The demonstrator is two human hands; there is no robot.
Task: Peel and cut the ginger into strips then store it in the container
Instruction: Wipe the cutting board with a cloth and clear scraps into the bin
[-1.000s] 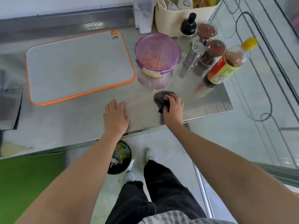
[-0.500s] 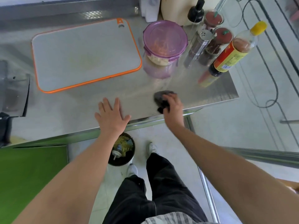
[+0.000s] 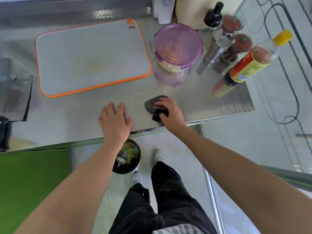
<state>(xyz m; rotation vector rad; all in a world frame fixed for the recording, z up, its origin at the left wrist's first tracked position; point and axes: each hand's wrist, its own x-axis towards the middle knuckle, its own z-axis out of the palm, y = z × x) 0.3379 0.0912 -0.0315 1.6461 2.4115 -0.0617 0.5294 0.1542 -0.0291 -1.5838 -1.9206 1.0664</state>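
Here, no writing can be read: the red and yellow label on the yellow-capped sauce bottle (image 3: 249, 65) carries print and a small blue patch, but all of it is too blurred to make out, and no brand is seen on the other things. The round container (image 3: 178, 46) is stood upright on the steel bench (image 3: 76, 112), just right of the orange-rimmed cutting board (image 3: 92, 58), with its purple lid clipped on; being round, it has no long axis. Pale ginger (image 3: 170, 67) is seen through its clear wall, low inside, though the lie of single strips cannot be told. The board is laid flat with its long axis running left to right, its orange hanging tab at the far right corner. The left hand (image 3: 114, 122) is laid flat on the bench near the front edge, its fingers (image 3: 110, 108) straight, spread a little and holding nothing. The right hand (image 3: 170, 112) is set just beside it to the right, its fingers (image 3: 162, 103) curled over a dark cloth (image 3: 154, 107) that is gripped and pressed against the bench, nearer the person than the container. A steel shaker (image 3: 214, 53) and two red-lidded jars (image 3: 242, 42) are grouped between the container and the bottle. A black bin (image 3: 126, 157) with yellowish scraps is seen on the floor below the bench edge.
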